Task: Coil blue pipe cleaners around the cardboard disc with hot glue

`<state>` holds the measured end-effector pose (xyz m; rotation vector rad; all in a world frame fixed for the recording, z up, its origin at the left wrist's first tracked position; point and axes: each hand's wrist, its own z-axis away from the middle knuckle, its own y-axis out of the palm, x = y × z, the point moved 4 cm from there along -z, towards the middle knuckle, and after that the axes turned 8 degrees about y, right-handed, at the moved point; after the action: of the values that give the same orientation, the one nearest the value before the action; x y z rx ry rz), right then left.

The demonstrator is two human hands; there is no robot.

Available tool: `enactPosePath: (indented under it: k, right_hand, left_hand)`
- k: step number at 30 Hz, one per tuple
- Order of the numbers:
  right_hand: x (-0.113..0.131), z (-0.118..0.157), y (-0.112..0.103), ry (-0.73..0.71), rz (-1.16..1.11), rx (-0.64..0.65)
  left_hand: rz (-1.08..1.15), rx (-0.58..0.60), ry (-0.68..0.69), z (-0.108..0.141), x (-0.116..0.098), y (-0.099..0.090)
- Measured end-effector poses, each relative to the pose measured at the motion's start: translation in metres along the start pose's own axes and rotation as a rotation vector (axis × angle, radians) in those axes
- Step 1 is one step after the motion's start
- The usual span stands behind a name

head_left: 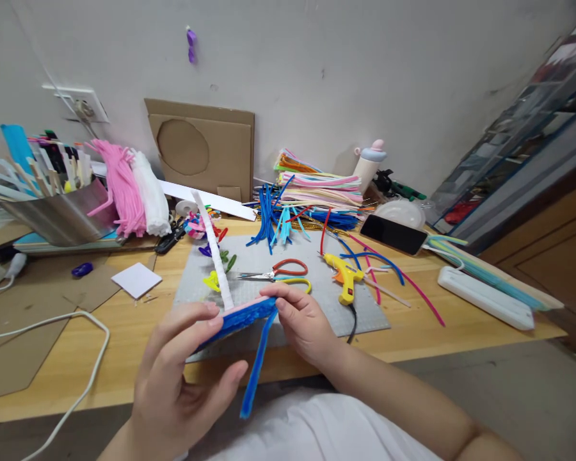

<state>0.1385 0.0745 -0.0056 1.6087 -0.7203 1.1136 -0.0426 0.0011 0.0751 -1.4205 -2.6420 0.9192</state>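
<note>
Above the table's front edge is a flat base [240, 321] covered in blue pipe cleaner, with a pink upper face and a white wrapped stem [214, 250] rising from it. My left hand [177, 365] has its fingers over the base's left end; its thumb is held apart below. At the right end, my right hand [300, 320] pinches a blue pipe cleaner [256, 371] against the base's edge, and its loose end hangs down. Beyond my hands, scissors [276, 274] with red and yellow handles and a yellow glue gun [345, 278] lie on a grey mat [249, 246].
Bundled pipe cleaners [319, 186] lie by the wall, beside standing cardboard [225, 141]. A metal holder [67, 208] with sticks stands left. Loose pipe cleaners, a black phone [393, 234] and a white power bank-like block [484, 298] are right. A white cable [100, 346] curls at left.
</note>
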Motion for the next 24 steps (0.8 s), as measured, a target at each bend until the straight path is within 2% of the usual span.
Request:
enactPosePath:
  k: [3, 6, 9, 11, 15, 18, 24]
  right_hand:
    - [0.001, 0.001, 0.001, -0.028, 0.009, -0.008]
    - [0.002, 0.002, 0.002, -0.040, 0.014, 0.006]
    - [0.002, 0.003, 0.002, -0.048, 0.022, 0.010]
    - [0.002, 0.003, 0.002, -0.060, 0.022, 0.009]
    - [0.003, 0.004, 0.002, -0.092, 0.010, 0.016]
    - [0.002, 0.004, 0.002, -0.092, 0.012, 0.006]
    - [-0.001, 0.004, -0.001, -0.079, -0.010, -0.012]
  left_hand:
    - [-0.115, 0.001, 0.157, -0.009, -0.018, -0.010]
    - [-0.259, 0.077, 0.300, -0.011, -0.030, -0.018]
    - [-0.258, 0.141, 0.353, -0.014, -0.033, -0.020]
    - [-0.238, 0.120, 0.319, -0.017, -0.032, -0.020]
    - [-0.263, 0.000, 0.217, -0.023, -0.030, -0.021]
    - [-0.257, -0.014, 0.149, -0.020, -0.025, -0.020]
    - [-0.010, -0.098, -0.070, -0.006, -0.005, -0.015]
